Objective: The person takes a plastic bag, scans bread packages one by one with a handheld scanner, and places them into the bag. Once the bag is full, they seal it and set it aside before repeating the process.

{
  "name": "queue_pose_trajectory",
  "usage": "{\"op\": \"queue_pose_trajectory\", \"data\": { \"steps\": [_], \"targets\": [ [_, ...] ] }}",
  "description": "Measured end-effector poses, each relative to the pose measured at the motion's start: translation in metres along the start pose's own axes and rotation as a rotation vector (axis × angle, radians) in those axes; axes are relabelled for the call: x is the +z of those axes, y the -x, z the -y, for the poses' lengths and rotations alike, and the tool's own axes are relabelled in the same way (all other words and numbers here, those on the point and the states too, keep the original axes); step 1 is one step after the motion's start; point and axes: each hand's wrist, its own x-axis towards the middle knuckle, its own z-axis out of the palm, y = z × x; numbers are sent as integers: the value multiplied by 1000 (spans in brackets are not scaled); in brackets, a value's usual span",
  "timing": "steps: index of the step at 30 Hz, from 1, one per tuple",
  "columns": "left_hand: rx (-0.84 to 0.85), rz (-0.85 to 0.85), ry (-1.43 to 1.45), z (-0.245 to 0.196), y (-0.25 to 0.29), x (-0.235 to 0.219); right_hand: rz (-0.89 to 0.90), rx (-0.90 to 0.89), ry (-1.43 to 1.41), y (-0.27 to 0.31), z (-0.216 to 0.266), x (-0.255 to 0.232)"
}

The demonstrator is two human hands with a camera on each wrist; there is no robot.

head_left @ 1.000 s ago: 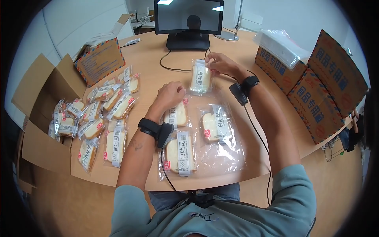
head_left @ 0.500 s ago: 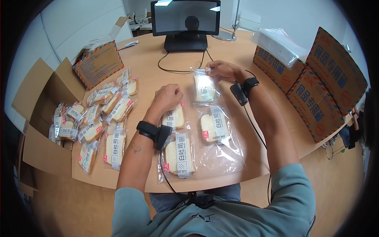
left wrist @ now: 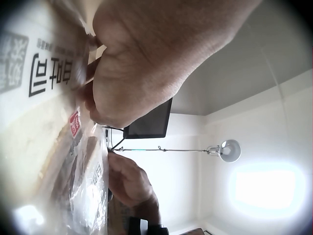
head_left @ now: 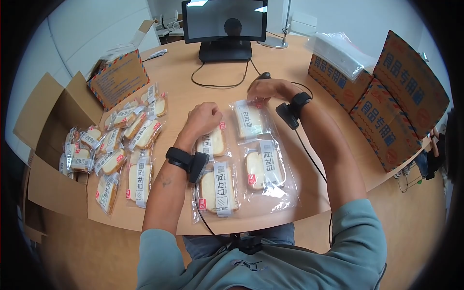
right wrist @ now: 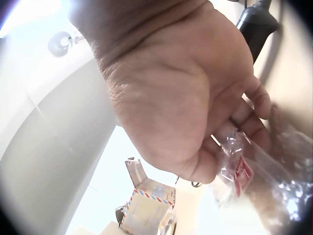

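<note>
My right hand (head_left: 270,89) pinches the far end of a clear bag of sliced white bread (head_left: 250,121), with the plastic bunched between thumb and fingers in the right wrist view. That bag lies flat just behind another bread bag (head_left: 265,166). On the left, my left hand (head_left: 204,118) has curled fingers at the far end of a third bread bag (head_left: 211,143), covering part of it. Its fingertips (left wrist: 89,100) meet the plastic beside a red label in the left wrist view. Nearest the body lies one more bread bag (head_left: 218,188), label upright.
Many bread bags (head_left: 130,130) are heaped at the left, spilling from an open cardboard box (head_left: 53,181). A second carton (head_left: 121,77) stands behind them. Printed cartons (head_left: 382,121) line the right side, with clear plastic bags (head_left: 340,55) on top. A monitor (head_left: 224,24) and cable (head_left: 212,86) are at the back.
My right hand has lowered the bread bag and laid it flat, moving slightly toward me, behind the right-hand bag. My left hand has stayed on its bag.
</note>
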Motion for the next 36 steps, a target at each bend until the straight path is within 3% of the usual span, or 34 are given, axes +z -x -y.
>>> {"op": "queue_pose_trajectory", "data": {
  "steps": [2,4,8,10,11,13,14,16,19,20,22,23,25,34,36],
  "targets": [
    [-2,-9,-6,0,0,0,11,23,67,0,5,2],
    [0,-11,-9,0,0,0,175,37,277,1,10,4],
    [-9,-8,-15,-2,1,-2,123,41,468,-13,10,-1],
    [-9,-10,-13,-1,1,-1,221,-185,685,-25,10,-3],
    [-9,-10,-12,-1,0,-1,219,-186,686,-20,12,-1],
    [-11,-10,-13,0,0,-1,143,-116,391,-6,17,6],
    [-14,-9,-14,0,0,-1,143,-116,391,-6,20,8],
    [-18,-7,-22,0,0,-1,271,-35,658,-4,32,14],
    [-28,8,-38,-2,1,-3,182,67,617,10,46,17],
    [-34,25,-48,-3,2,-5,183,67,617,-1,34,14],
    [-41,30,-48,-7,3,-7,174,-124,699,-19,24,10],
    [-47,35,-49,-8,3,-7,173,-123,699,-15,24,9],
    [-46,28,-47,-9,4,-7,65,-112,342,-4,28,12],
    [-48,20,-56,-5,2,-5,167,30,252,-2,25,20],
    [-42,23,-48,-5,2,-4,119,-33,263,-3,20,21]
  ]
}}
